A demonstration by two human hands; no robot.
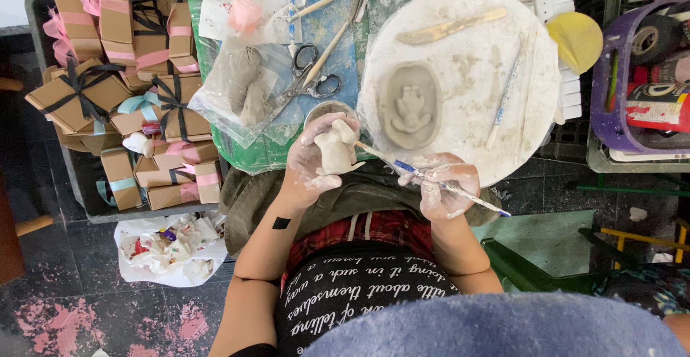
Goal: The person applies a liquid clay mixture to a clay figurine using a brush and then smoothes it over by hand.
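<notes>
Head view, looking straight down at both hands above the person's lap and the near edge of the work surface. Left hand: fingers curled closed around a small pale clay figure, which stands roughly upright in the grip, its top showing above the fingertips. The hand is coated in wet grey clay. Right hand: fingers pinched shut on a thin brush with a blue-and-white handle. The brush lies at a slant; its tip end touches the side of the clay figure, and its tail end projects past the hand to the lower right. This hand is also smeared with clay.

Just beyond the left hand sits a small round cup, partly hidden by the fingers. Near the hands, on the table, lies a round white board bearing an oval clay dish with a raised relief shape inside. A flat wooden modelling tool rests on the far part of the board. Scissors lie on a clear plastic sheet to the left of the board. Further left, a dark crate holds brown gift boxes tied with pink, blue and black ribbon.
</notes>
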